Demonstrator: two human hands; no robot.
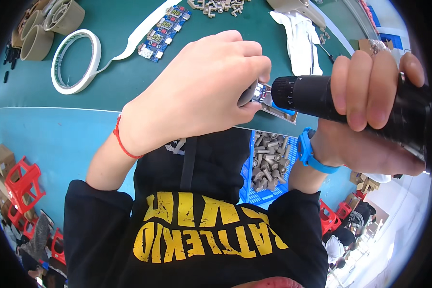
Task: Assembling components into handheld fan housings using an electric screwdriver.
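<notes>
My left hand (221, 79) is curled around a beige-grey plastic housing (279, 113), held over the front edge of the green table (144, 86). Inside the open housing a small circuit board (258, 92) shows beside a blue cylindrical part (284, 109). My right hand (369, 96) grips a black electric screwdriver (312, 95) with a numbered ring at its front. The front of the screwdriver points left at the housing, close to my left fingertips. Its bit is hidden, so I cannot tell whether it touches a screw.
At the left lie a roll of white tape (95, 54) and beige cylindrical shells (66, 18). Blue circuit boards (165, 31), small beige parts (222, 6) and a white cloth (300, 41) lie farther back. Below the table edge, a blue basket (245, 180) holds beige parts. Red stools (26, 185) stand left.
</notes>
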